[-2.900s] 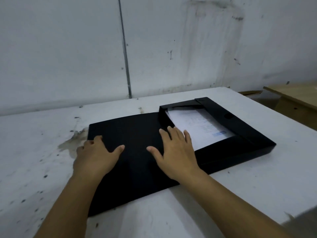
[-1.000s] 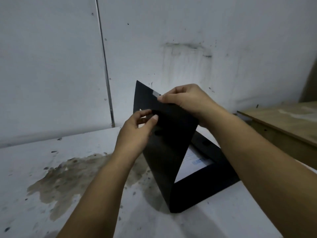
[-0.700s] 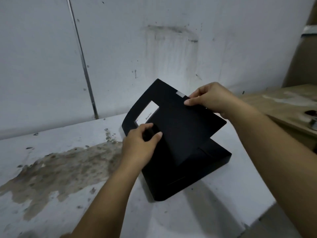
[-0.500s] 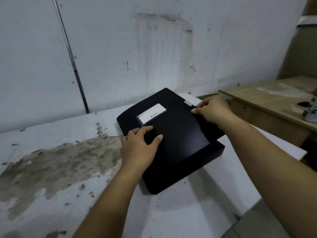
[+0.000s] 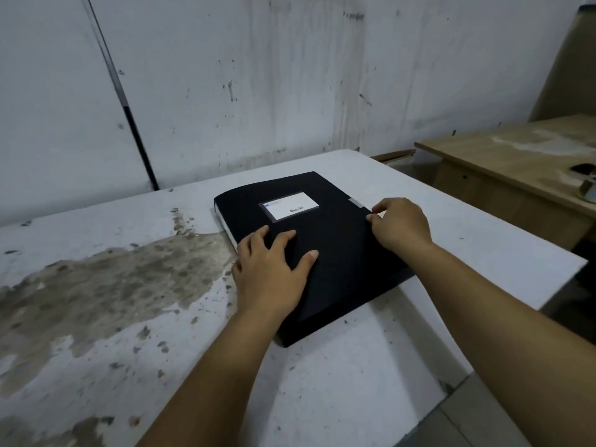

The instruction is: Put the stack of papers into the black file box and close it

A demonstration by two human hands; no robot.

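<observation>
On top of the black file box (image 5: 325,250), the fingers of the left hand (image 5: 274,269) lie spread and flat, pressing the lid down near its left edge and gripping nothing. The right hand (image 5: 400,227) is curled at the box's right edge, thumb and forefinger pinched at the lip of the lid beside a small grey tab (image 5: 355,202); whether they nip the flap itself or only press on it cannot be told.

Out from the hands, the lid lies level over the box, with its white label (image 5: 289,205) facing up. The box rests flat on the white table (image 5: 371,366), angled to the table's edge, near the far right corner and just right of a large brown stain (image 5: 106,285). A wooden desk (image 5: 509,162) stands apart to the right.

No papers are in sight; a pale strip shows along the box's left side, but what it is cannot be told, so the stack is presumably shut inside. The task looks almost finished: the lid is down. What likely remains is to seat the right-hand edge so that it catches, and then let go.
</observation>
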